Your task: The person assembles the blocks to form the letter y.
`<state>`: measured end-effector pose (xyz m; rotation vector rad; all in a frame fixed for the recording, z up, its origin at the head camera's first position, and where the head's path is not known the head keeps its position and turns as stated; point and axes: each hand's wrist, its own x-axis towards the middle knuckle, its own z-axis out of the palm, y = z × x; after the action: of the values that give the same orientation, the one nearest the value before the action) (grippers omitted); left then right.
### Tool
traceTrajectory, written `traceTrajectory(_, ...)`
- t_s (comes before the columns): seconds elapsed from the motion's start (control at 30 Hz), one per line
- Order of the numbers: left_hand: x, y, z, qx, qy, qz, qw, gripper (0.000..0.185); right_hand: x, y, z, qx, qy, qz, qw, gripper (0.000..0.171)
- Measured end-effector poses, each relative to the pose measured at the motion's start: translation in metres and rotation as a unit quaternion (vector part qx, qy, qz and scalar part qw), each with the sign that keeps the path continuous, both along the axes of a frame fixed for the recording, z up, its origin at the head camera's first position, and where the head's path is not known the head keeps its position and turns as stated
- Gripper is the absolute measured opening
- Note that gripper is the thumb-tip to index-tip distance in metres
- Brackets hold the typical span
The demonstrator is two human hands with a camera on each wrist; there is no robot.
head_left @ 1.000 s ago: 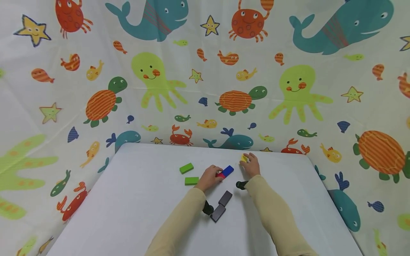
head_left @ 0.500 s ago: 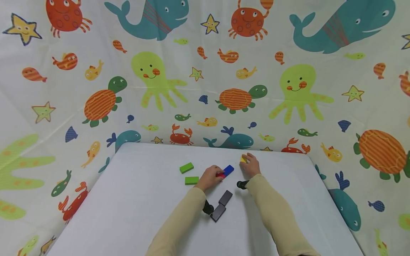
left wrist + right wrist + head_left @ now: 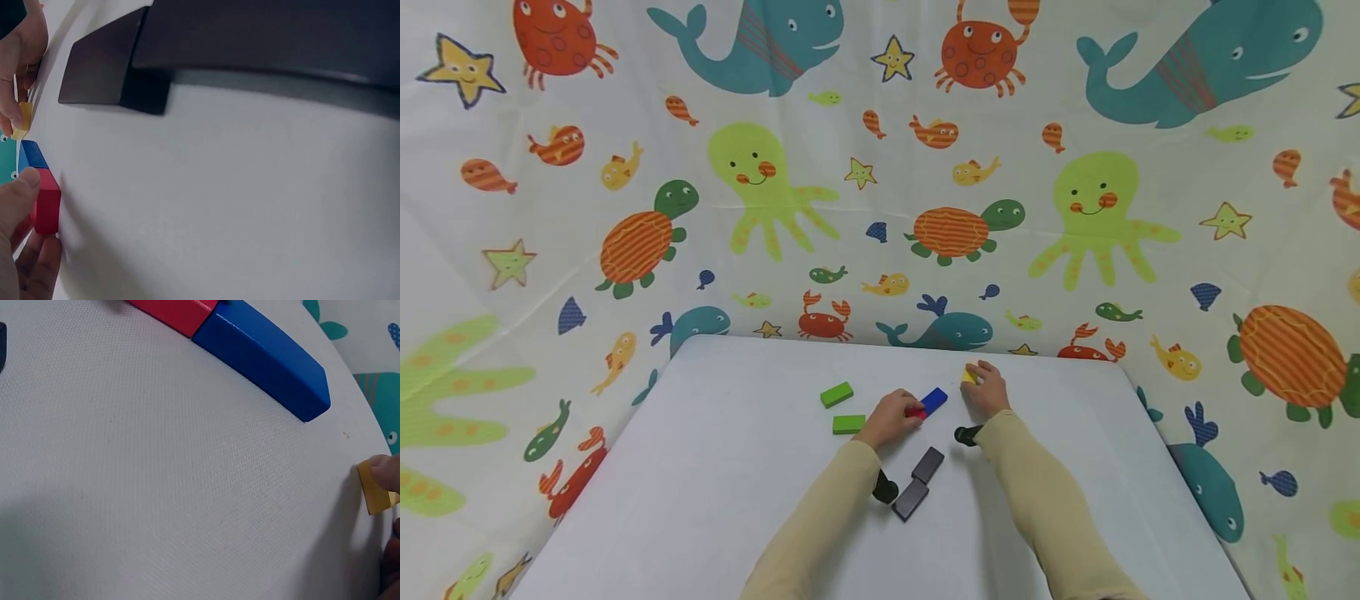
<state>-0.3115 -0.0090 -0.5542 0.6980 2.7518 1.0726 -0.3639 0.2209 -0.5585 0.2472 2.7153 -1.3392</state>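
The left hand pinches the red block, which touches the blue block end to end; the right hand grasps a yellow block on the white tabletop.

2 green blocks, 2 black blocks

Yellow block mostly behind fingers

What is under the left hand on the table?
The left hand grips a red block, whose far end meets a blue block lying on the white table. In the head view the hand covers most of the red block; only its end shows.
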Motion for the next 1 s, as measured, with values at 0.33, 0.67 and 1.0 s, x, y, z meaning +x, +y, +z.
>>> traceTrajectory(0.33, 0.001, 0.002, 0.002, -0.010, -0.022, 0.005, 0.9997, 0.027, 0.003, 0.002, -0.001, 0.005, 0.011, 0.003, 1.000, 0.050)
traceTrajectory(0.67, 0.002, 0.001, 0.004, -0.011, -0.022, 0.007, 0.9997, 0.027, 0.001, 0.003, -0.005, -0.006, 0.035, 0.014, 0.999, 0.053)
traceTrajectory(1.0, -0.005, 0.005, -0.002, -0.008, -0.013, 0.027, 0.9995, 0.025, -0.010, 0.009, -0.011, -0.023, 0.038, 0.015, 0.999, 0.053)
